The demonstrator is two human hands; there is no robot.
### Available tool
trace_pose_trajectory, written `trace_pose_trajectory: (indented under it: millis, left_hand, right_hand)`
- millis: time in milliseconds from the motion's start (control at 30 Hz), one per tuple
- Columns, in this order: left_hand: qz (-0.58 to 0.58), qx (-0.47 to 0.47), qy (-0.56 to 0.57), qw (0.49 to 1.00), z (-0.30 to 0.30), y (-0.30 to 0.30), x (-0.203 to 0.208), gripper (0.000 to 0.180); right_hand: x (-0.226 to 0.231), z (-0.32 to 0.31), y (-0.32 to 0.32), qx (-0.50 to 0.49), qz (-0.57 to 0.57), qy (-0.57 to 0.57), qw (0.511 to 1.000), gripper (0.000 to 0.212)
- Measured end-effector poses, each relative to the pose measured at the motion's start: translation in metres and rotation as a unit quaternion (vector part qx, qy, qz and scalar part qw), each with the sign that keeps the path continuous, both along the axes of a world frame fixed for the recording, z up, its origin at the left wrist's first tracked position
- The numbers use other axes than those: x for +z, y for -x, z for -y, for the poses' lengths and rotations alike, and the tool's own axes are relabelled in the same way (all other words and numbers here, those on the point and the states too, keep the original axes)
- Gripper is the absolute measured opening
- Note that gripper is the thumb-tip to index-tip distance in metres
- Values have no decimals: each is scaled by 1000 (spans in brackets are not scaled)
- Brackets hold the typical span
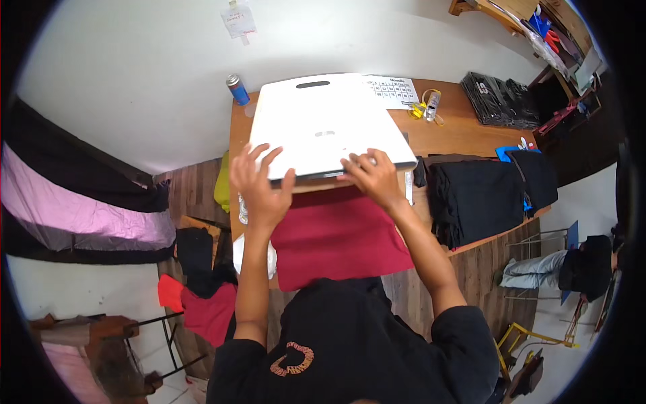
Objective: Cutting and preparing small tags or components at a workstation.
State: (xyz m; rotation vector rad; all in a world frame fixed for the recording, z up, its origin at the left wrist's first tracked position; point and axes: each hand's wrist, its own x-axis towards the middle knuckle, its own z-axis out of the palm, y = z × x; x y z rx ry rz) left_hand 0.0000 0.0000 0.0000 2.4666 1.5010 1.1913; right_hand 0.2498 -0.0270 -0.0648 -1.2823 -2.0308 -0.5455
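Observation:
A large white flat-topped machine [323, 111] with a dark rim and a slot near its far edge stands on the wooden table, in front of me. My left hand [259, 182] rests on its near left corner, fingers spread and open, thumb by the front rim. Bent fingers of my right hand [373, 176] close on the middle to right of that front edge; their undersides are hidden. Burgundy cloth [340, 236] comes out from beneath the machine and spreads toward my body.
On the wooden table [447, 138] are folded black garments [471, 198], black plastic-wrapped packs [501, 101], a printed sheet [393, 92] and a clear bottle [433, 106]. A blue can [237, 89] stands at the back left. A person [572, 269] is at the right.

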Motion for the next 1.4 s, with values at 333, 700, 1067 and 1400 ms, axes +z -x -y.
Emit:
trace_pose_trajectory:
  millis: [333, 700, 1067, 1400]
  left_hand:
    - [-147, -45, 162, 975, -9, -7, -167, 65]
    - [-173, -50, 193, 964, 7, -14, -191, 73]
    - [-188, -49, 193, 962, 6, -23, -173, 74]
    - [-179, -45, 196, 963, 13, -16, -173, 74]
  right_hand:
    - [-155, 66, 22, -14, -21, 20, 999, 38]
    - [-196, 89, 27, -33, -63, 98, 993, 33]
    - [-108, 20, 28, -71, -49, 253, 964, 50]
    - [-123, 24, 34, -81, -23, 295, 952, 48]
